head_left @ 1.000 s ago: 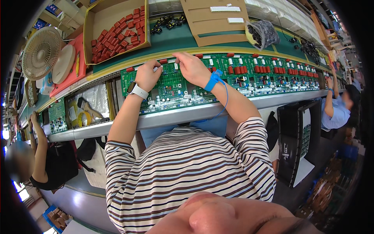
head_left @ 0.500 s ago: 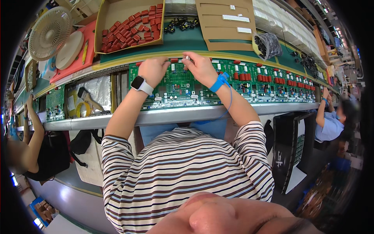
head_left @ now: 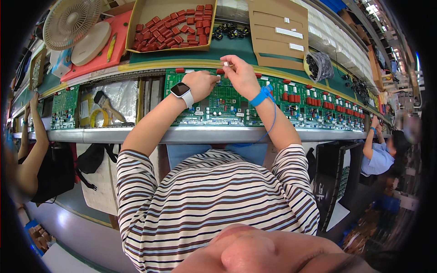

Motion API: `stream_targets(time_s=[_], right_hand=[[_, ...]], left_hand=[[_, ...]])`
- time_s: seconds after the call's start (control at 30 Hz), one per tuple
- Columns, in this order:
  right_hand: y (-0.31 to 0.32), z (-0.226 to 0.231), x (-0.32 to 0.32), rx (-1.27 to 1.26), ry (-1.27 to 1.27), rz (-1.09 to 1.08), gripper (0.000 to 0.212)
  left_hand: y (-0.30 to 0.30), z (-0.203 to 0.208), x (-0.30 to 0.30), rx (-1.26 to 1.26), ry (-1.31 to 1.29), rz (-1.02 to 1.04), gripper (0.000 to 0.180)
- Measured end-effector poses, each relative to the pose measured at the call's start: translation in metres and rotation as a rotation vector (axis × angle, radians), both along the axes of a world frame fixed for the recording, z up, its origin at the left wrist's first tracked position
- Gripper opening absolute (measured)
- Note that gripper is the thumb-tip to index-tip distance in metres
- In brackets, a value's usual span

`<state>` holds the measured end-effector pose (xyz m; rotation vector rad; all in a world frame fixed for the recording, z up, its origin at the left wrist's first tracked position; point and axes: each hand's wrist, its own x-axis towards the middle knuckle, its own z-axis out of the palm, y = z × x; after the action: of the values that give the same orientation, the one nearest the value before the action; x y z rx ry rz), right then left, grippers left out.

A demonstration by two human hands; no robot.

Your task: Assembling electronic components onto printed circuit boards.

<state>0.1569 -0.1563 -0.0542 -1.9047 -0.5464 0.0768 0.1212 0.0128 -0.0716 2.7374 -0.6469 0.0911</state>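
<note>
Green circuit boards (head_left: 214, 98) stand in a row along a metal-edged track in front of me. Over the upper part of the nearest board is my left hand (head_left: 200, 85), wearing a smartwatch with a white strap. Its fingers are closed, and the fingertips touch the board beside a small white part, partly hidden by them. My right hand (head_left: 243, 78), with a blue wrist strap (head_left: 261, 96) and cord, hovers just right of it. Thumb and fingers there pinch a small white block-shaped component (head_left: 226, 64) above the board's far edge.
Beyond the track lie a cardboard box (head_left: 170, 47) of red components, black parts (head_left: 231, 32), slotted cardboard (head_left: 278, 32) with white strips, and a bag (head_left: 320, 66) of dark parts. A fan (head_left: 72, 22) and a brush (head_left: 108, 107) are left. Co-workers sit at both sides.
The view has shifted, so the bench appears farther right. My left hand has moved right across the board, onto the small white part. My right hand still pinches its white component.
</note>
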Motion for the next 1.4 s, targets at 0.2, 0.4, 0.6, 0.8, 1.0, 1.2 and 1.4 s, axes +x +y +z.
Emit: stream_targets(time_s=[0.2,0.4,0.6,0.8,1.0,1.2,1.4], right_hand=[[0.002,0.001,-0.001,0.017,0.080,-0.044,0.021],[0.003,-0.010,-0.001,-0.019,0.003,-0.030,0.024],[0.025,-0.013,-0.012,-0.112,0.108,0.097,0.029],[0.052,-0.003,-0.012,-0.392,-0.073,0.195,0.026],[0.057,-0.018,-0.004,-0.464,-0.214,0.179,0.024],[0.059,-0.020,-0.005,-0.454,-0.243,0.175,0.024],[0.060,-0.018,-0.005,-0.490,-0.212,0.172,0.023]], left_hand=[[0.002,0.000,0.004,-0.057,-0.070,0.005,0.022],[0.011,0.012,0.000,-0.112,-0.009,0.040,0.026],[0.074,0.035,-0.007,-0.688,0.193,0.281,0.033],[0.109,0.008,-0.021,-0.980,0.173,0.342,0.030],[0.114,0.000,-0.020,-0.900,0.191,0.380,0.023],[0.102,0.002,-0.024,-0.883,0.018,0.383,0.016],[0.101,0.004,-0.025,-0.668,-0.121,0.341,0.018]])
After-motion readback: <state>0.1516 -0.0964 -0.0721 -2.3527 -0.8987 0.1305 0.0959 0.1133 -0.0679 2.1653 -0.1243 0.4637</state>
